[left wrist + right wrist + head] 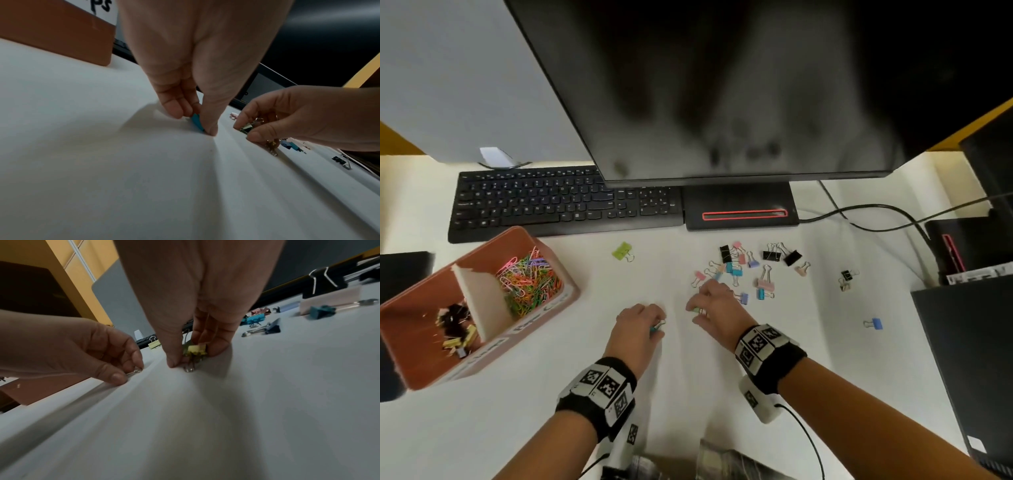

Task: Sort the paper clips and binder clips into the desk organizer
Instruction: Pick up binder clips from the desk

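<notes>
My left hand (650, 323) pinches a teal binder clip (197, 122) against the white desk, thumb and fingers curled round it. My right hand (700, 310) pinches a yellow-green binder clip (196, 350) close beside it, its wire handles (190, 368) touching the desk. A pink desk organizer (544, 241) stands at the left: coloured paper clips (527, 279) fill its far compartment, and black and yellow binder clips (457, 325) lie in its near one. Several loose binder clips (743, 270) lie scattered just beyond my right hand.
A green binder clip (623, 251) lies alone near the keyboard (558, 202). A blue one (875, 323) and two small ones (846, 279) lie to the right. The monitor (722, 85) and its base (739, 209) stand behind; cables and black boxes (969, 359) crowd the right edge.
</notes>
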